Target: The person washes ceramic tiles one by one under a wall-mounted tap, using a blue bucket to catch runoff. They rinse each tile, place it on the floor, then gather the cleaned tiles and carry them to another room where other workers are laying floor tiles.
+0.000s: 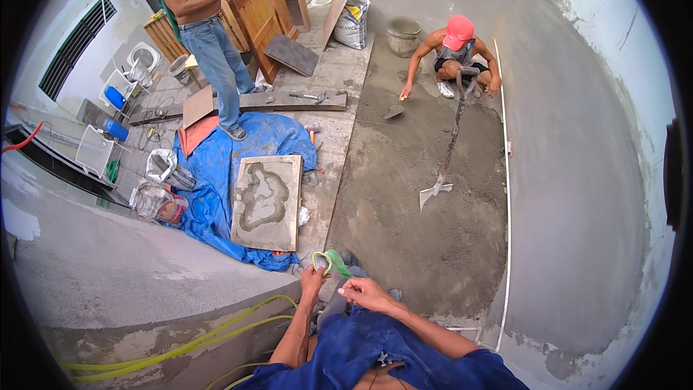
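My left hand point(313, 281) is closed around a thin yellow-green hose point(322, 256), whose end bends in a small loop above the fingers. A strip of green plastic point(338, 263) hangs at the loop's right side and reaches down toward my right hand point(366, 293). The fingers of that hand are drawn together in a pinch just below the strip; what lies between them is hidden. Both hands are in front of my blue shirt point(361, 347), above the edge of the damp cement floor point(404, 238).
A co-worker in a red cap point(459, 32) squats with a trowel point(394, 111) beside an upright shovel point(451, 144). Another person point(213, 43) stands by a wooden cabinet point(263, 22). A mortar board point(294, 202) lies on a blue tarp point(274, 137). Yellow-green hoses point(180, 350) cross the low wall.
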`<action>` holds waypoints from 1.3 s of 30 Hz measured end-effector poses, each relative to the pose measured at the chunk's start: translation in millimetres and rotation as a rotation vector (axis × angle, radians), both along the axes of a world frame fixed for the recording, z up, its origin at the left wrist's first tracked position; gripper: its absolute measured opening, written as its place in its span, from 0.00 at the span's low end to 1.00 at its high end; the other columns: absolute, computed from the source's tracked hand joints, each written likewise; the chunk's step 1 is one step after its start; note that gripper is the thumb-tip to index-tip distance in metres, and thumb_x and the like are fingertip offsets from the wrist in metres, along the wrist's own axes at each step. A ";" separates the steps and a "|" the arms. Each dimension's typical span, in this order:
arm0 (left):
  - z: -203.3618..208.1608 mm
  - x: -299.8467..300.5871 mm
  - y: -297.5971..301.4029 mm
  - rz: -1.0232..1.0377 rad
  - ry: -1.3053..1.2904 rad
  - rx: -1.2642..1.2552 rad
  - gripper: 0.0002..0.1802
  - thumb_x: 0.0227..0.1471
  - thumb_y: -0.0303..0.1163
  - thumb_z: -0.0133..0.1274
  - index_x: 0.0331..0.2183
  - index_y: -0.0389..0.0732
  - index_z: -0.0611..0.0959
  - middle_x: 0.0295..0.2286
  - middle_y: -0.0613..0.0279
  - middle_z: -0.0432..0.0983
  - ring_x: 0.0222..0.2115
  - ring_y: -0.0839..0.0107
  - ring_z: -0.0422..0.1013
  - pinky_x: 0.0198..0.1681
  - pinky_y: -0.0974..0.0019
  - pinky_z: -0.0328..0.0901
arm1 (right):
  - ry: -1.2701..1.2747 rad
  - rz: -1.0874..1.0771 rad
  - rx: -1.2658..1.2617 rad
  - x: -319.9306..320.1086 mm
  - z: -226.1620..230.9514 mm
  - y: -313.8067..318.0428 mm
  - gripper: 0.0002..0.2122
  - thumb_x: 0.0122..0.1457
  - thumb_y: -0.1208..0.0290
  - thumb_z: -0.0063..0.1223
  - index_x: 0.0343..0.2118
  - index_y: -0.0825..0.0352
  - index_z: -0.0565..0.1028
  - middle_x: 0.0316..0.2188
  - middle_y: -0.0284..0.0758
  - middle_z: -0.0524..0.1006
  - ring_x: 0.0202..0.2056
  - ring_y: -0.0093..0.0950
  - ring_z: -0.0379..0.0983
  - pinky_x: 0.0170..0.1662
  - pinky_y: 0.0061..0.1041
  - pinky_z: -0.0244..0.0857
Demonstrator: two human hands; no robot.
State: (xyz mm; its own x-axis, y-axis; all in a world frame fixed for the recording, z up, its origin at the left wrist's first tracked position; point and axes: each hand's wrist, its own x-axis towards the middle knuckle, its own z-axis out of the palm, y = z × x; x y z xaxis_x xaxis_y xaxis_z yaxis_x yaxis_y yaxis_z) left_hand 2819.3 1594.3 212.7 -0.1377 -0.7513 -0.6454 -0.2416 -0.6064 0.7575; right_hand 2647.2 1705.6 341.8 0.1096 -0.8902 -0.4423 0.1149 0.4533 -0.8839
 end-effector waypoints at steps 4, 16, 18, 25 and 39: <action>18.0 -7.3 -15.2 0.030 0.065 0.054 0.09 0.52 0.32 0.53 0.34 0.37 0.77 0.26 0.64 0.76 0.24 0.74 0.76 0.22 0.76 0.63 | 0.103 -0.019 0.090 -31.2 0.0 -41.3 0.13 0.57 0.58 0.53 0.28 0.65 0.74 0.18 0.24 0.70 0.21 0.13 0.62 0.22 0.15 0.55; 87.3 -39.2 -82.5 -0.253 0.053 -0.258 0.09 0.48 0.30 0.57 0.30 0.34 0.78 0.18 0.71 0.69 0.19 0.85 0.60 0.22 0.76 0.56 | 0.188 -0.213 0.112 -56.2 -3.7 -125.4 0.17 0.56 0.54 0.54 0.31 0.66 0.73 0.22 0.26 0.71 0.23 0.15 0.65 0.26 0.17 0.61; 90.8 -46.1 -84.1 -0.279 0.055 -0.295 0.09 0.48 0.31 0.57 0.30 0.34 0.78 0.17 0.71 0.69 0.18 0.84 0.60 0.21 0.75 0.56 | 0.238 -0.149 0.100 -49.2 -5.2 -134.7 0.17 0.56 0.54 0.54 0.30 0.66 0.73 0.21 0.25 0.71 0.23 0.15 0.65 0.26 0.17 0.61; 115.9 -77.4 -120.5 -0.376 -0.101 -0.350 0.09 0.46 0.30 0.57 0.28 0.33 0.79 0.16 0.62 0.71 0.17 0.79 0.63 0.21 0.70 0.60 | 0.230 -0.171 0.060 -63.4 -31.6 -165.7 0.15 0.58 0.58 0.50 0.26 0.68 0.72 0.20 0.27 0.71 0.23 0.15 0.66 0.26 0.19 0.60; 127.8 -163.6 -302.4 -0.247 -0.054 -0.394 0.08 0.46 0.27 0.56 0.30 0.34 0.78 0.19 0.68 0.72 0.19 0.82 0.65 0.24 0.75 0.60 | 0.448 -0.209 -0.301 -148.2 14.3 -358.4 0.08 0.53 0.71 0.51 0.26 0.71 0.67 0.20 0.38 0.67 0.20 0.27 0.62 0.24 0.29 0.56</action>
